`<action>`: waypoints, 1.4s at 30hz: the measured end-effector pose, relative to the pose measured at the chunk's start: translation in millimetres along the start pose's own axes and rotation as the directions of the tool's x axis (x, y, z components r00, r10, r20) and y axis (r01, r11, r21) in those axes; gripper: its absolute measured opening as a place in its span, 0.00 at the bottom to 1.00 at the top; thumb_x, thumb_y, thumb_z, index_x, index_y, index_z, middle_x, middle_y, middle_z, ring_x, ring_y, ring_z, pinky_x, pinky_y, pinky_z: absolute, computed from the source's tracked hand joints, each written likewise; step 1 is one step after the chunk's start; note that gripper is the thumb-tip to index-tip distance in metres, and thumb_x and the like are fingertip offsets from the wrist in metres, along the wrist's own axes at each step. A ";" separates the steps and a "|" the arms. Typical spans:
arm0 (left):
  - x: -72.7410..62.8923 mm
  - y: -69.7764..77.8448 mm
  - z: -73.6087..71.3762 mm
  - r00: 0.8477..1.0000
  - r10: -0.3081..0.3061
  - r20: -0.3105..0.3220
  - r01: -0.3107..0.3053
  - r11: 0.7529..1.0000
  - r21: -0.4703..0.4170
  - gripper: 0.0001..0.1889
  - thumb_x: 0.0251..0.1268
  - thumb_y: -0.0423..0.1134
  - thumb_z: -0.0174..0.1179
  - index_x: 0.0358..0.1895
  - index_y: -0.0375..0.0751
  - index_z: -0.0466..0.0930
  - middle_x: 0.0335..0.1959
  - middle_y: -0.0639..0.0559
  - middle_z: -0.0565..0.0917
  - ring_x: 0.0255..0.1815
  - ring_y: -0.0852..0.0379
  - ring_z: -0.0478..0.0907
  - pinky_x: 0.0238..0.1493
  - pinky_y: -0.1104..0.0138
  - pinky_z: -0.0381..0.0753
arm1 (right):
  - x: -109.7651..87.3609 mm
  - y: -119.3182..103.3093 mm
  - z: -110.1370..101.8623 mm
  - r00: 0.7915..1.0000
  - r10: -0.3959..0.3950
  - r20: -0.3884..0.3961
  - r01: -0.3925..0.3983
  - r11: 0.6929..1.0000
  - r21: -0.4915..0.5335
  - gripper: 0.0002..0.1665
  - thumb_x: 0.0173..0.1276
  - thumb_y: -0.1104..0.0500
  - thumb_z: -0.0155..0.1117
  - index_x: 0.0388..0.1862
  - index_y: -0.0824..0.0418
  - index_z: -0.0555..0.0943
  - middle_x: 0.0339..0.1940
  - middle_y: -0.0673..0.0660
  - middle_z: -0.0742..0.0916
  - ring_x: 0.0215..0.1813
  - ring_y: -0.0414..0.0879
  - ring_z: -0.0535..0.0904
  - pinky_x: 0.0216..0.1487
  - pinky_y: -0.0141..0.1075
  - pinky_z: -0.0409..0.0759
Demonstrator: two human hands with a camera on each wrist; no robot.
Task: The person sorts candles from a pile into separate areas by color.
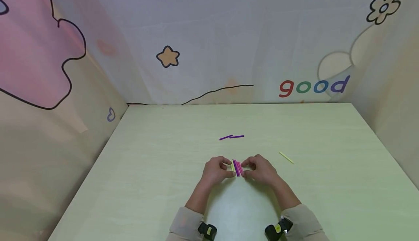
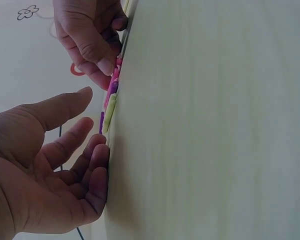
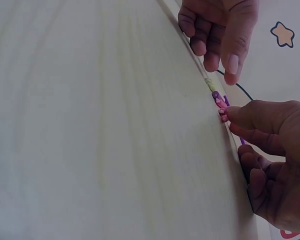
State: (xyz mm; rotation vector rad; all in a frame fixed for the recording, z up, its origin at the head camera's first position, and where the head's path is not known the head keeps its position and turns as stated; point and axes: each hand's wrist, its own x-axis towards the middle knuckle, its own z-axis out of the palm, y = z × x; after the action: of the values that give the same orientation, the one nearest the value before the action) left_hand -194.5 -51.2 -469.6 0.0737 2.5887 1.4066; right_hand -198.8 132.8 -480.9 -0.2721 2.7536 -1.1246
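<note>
A tight row of short sticks lies between the two hands in the head view: yellow-green sticks [image 1: 232,166] on the left, a purple stick [image 1: 236,168] and several pink sticks [image 1: 240,169] on the right. My left hand [image 1: 217,169] flanks the row's yellow-green side, thumb and fingers spread apart; in the left wrist view this left hand [image 2: 65,170] holds nothing. Against the pink side rest the thumb and index fingertips of my right hand [image 1: 261,170]. The right wrist view shows the right thumb [image 3: 250,116] right at the pink stick ends [image 3: 223,114].
Two purple sticks [image 1: 231,137] lie end to end farther back on the pale table [image 1: 157,142]. A single yellow-green stick [image 1: 286,157] lies off to the right. A printed cloth [image 1: 209,51] rises behind the table's back edge and along both sides.
</note>
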 end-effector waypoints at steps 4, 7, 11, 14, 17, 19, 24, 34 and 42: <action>2.7 -2.6 2.1 1.000 0.007 -0.009 -0.007 1.000 0.020 0.16 0.42 0.34 0.74 0.38 0.39 0.82 0.26 0.51 0.76 0.27 0.57 0.70 0.27 0.67 0.71 | 0.1 0.6 -0.5 1.000 -0.003 -0.003 0.003 1.000 -0.012 0.12 0.53 0.62 0.71 0.38 0.60 0.83 0.30 0.52 0.75 0.36 0.47 0.68 0.39 0.40 0.68; 4.1 -2.8 3.0 1.000 0.013 -0.011 -0.013 0.999 0.035 0.16 0.40 0.34 0.74 0.37 0.38 0.82 0.25 0.52 0.75 0.26 0.58 0.69 0.27 0.67 0.70 | 0.6 0.8 -1.2 1.000 -0.008 -0.001 0.008 1.000 -0.018 0.12 0.53 0.62 0.71 0.38 0.61 0.83 0.31 0.52 0.75 0.37 0.47 0.69 0.40 0.40 0.69; 4.4 -1.6 3.3 1.000 0.016 -0.013 -0.016 0.998 0.057 0.17 0.39 0.34 0.75 0.36 0.39 0.82 0.24 0.54 0.74 0.26 0.58 0.68 0.27 0.68 0.69 | 1.3 0.4 -2.4 1.000 -0.016 -0.001 0.016 1.000 -0.015 0.12 0.53 0.62 0.71 0.38 0.61 0.83 0.30 0.52 0.75 0.36 0.47 0.69 0.40 0.40 0.69; 4.1 -1.1 3.3 1.000 0.013 -0.017 -0.012 0.997 0.076 0.17 0.38 0.34 0.75 0.36 0.39 0.82 0.23 0.54 0.73 0.25 0.59 0.68 0.27 0.68 0.68 | 1.9 0.6 -3.1 1.000 -0.027 0.002 0.027 1.000 -0.014 0.12 0.53 0.62 0.71 0.38 0.62 0.83 0.30 0.52 0.76 0.36 0.48 0.69 0.40 0.40 0.69; 4.4 -0.7 3.5 1.000 0.004 -0.016 -0.003 0.996 0.091 0.17 0.38 0.34 0.76 0.35 0.39 0.82 0.23 0.54 0.73 0.25 0.58 0.67 0.27 0.68 0.68 | 2.1 0.9 -3.2 1.000 -0.031 0.006 0.031 0.999 -0.011 0.12 0.53 0.61 0.71 0.38 0.62 0.83 0.30 0.52 0.76 0.36 0.48 0.69 0.40 0.40 0.69; 4.9 -0.6 4.0 1.000 -0.001 -0.014 0.002 0.994 0.105 0.17 0.37 0.35 0.76 0.35 0.39 0.82 0.23 0.54 0.73 0.25 0.59 0.67 0.27 0.68 0.67 | 2.3 1.5 -3.2 1.000 -0.029 0.011 0.029 1.000 -0.009 0.13 0.52 0.61 0.71 0.38 0.62 0.83 0.30 0.52 0.76 0.36 0.47 0.69 0.39 0.40 0.69; 6.2 -0.3 4.5 1.000 -0.013 -0.018 0.015 0.990 0.142 0.17 0.37 0.36 0.76 0.35 0.41 0.82 0.23 0.55 0.72 0.25 0.60 0.67 0.27 0.69 0.67 | 2.0 2.2 -3.4 0.999 -0.026 0.029 0.026 1.000 0.007 0.15 0.51 0.62 0.72 0.39 0.62 0.83 0.31 0.53 0.75 0.36 0.47 0.68 0.39 0.40 0.68; 5.8 -2.6 5.2 1.000 0.003 -0.029 0.001 0.988 0.154 0.26 0.37 0.36 0.77 0.45 0.40 0.78 0.24 0.54 0.73 0.25 0.58 0.68 0.28 0.67 0.68 | 1.5 2.2 -1.9 0.999 -0.014 0.045 0.014 1.000 -0.002 0.18 0.49 0.61 0.74 0.41 0.62 0.82 0.32 0.53 0.75 0.37 0.47 0.67 0.39 0.39 0.68; 6.6 -1.3 7.0 0.999 0.033 -0.003 -0.031 0.968 0.248 0.33 0.37 0.42 0.77 0.54 0.49 0.77 0.26 0.55 0.74 0.28 0.59 0.69 0.27 0.68 0.67 | 1.5 2.6 -1.0 0.999 -0.023 0.037 0.024 1.000 -0.006 0.18 0.49 0.61 0.74 0.40 0.62 0.82 0.31 0.53 0.74 0.36 0.47 0.67 0.38 0.39 0.67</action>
State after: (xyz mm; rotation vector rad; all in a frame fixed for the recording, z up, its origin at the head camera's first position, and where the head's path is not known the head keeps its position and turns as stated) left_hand -199.5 -45.2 -475.3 0.1470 2.7676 1.0866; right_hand -200.7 134.9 -482.2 -0.3235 2.7295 -1.1050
